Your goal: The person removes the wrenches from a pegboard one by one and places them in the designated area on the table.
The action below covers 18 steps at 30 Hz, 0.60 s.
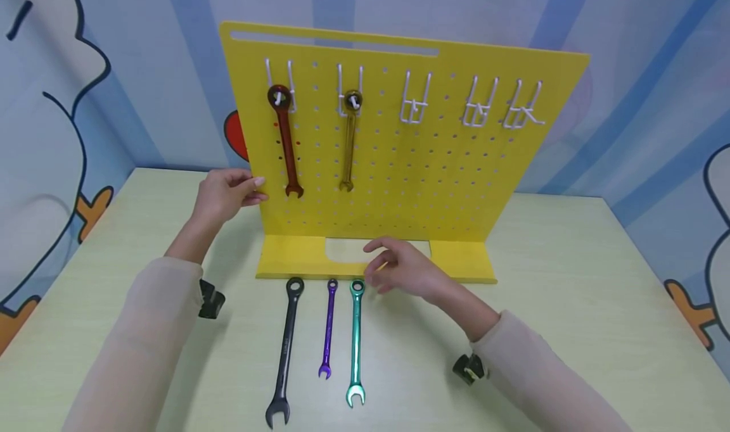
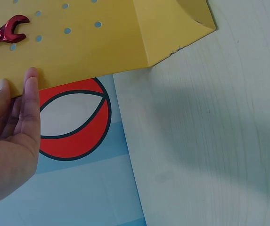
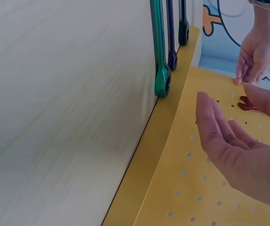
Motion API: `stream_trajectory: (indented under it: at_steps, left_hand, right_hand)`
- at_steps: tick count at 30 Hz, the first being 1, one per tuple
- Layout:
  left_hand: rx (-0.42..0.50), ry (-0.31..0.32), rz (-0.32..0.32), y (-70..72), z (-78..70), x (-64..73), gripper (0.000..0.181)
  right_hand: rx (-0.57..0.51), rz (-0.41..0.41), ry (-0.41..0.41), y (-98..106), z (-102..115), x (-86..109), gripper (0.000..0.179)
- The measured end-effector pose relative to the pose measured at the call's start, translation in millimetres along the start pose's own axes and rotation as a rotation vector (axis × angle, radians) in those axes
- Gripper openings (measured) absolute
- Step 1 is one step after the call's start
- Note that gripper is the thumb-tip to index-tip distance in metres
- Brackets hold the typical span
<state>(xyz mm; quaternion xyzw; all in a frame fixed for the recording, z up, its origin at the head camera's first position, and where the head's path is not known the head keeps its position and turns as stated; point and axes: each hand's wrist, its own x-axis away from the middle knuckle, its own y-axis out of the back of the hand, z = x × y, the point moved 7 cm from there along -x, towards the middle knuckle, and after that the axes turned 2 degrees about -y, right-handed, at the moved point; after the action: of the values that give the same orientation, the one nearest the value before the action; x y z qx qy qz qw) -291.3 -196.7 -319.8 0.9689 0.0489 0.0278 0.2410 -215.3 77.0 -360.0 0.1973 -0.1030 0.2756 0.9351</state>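
Observation:
At the left edge of the yellow pegboard (image 1: 399, 197), my left hand (image 1: 225, 194) pinches the board's side. My right hand (image 1: 407, 267) hovers with loosely bent fingers over the board's base, beside the ring end of a green combination wrench (image 1: 356, 337); nothing is in it. Left of the green wrench lie a small purple wrench (image 1: 327, 330) and a larger black wrench (image 1: 287, 349), ring ends toward the board. A red wrench (image 1: 288, 144) and a gold-coloured wrench (image 1: 349, 144) hang by their ring ends from the two leftmost hooks.
Three white wire hooks without wrenches, one of them at the middle (image 1: 414, 106), line the board's upper right. The board's yellow foot (image 1: 291, 258) stands on a pale wooden table (image 1: 570, 305). Behind it is a blue patterned backdrop (image 1: 388, 1).

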Motion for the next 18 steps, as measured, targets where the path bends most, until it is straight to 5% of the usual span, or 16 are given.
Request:
stream_trajectory:
  at_steps: [18]
  left_hand:
    - [0.028,0.002,0.004,0.0,-0.6,1.0,0.033]
  right_hand:
    - [0.07,-0.005,0.092,10,19,-8.2,0.056]
